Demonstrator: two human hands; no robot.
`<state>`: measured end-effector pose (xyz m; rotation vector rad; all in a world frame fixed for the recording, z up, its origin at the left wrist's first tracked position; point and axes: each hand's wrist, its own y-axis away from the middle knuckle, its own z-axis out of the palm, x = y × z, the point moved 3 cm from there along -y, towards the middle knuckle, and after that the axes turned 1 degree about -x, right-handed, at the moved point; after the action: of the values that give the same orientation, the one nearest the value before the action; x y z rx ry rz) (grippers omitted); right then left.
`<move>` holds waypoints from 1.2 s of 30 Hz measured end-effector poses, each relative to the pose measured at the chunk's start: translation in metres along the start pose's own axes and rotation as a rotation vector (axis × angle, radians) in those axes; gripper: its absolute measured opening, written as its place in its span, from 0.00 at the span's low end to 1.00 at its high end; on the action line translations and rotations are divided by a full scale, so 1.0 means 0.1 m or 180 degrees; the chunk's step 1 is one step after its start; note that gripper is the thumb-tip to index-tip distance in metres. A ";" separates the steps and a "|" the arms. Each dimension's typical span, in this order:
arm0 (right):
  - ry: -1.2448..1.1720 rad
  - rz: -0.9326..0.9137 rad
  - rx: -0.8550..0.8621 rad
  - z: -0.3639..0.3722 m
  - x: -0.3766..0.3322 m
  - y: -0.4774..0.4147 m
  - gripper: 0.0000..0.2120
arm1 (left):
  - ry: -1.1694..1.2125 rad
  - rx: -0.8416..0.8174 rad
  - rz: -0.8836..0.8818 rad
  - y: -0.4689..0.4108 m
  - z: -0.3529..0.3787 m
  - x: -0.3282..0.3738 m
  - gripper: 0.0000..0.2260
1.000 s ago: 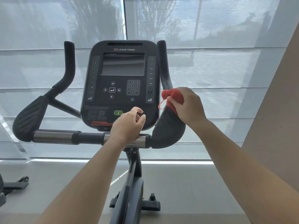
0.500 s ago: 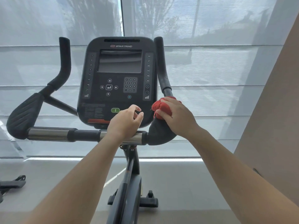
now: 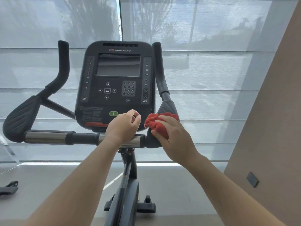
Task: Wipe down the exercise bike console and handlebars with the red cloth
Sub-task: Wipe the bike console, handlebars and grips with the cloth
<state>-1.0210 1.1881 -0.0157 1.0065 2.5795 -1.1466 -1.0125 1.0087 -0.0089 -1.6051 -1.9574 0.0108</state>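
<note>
Crumpled red cloth (image 3: pixel 154 123), centre-right: your right hand (image 3: pixel 174 139) grips it against the black handlebar pad (image 3: pixel 167 107); the chrome crossbar (image 3: pixel 45 137) runs left beneath your slack, empty left hand (image 3: pixel 123 126).

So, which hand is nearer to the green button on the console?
Left. The left hand is just lower right of the green button; the right hand is farther right, holding the red cloth.
</note>
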 end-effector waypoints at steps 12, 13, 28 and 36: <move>-0.0064 -0.0270 -0.0185 -0.07 -0.03 0.10 0.21 | 0.0010 0.0056 0.0023 0.01 0.00 -0.01 0.11; -0.0197 -0.0231 -0.0181 -0.10 -0.02 0.07 0.18 | 0.0017 0.0058 0.0018 0.01 0.00 -0.01 0.11; 0.0296 0.0046 -0.0254 -0.05 0.20 -0.38 0.22 | 0.0115 0.0137 0.0029 0.00 -0.01 -0.03 0.11; 0.0153 0.0118 -0.0378 -0.10 0.26 -0.46 0.21 | 0.0136 0.0046 -0.0001 -0.01 -0.01 -0.01 0.09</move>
<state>-1.0686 1.1865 0.0088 1.0627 2.6186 -0.9592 -1.0125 1.0069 -0.0082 -1.5830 -1.9211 -0.0093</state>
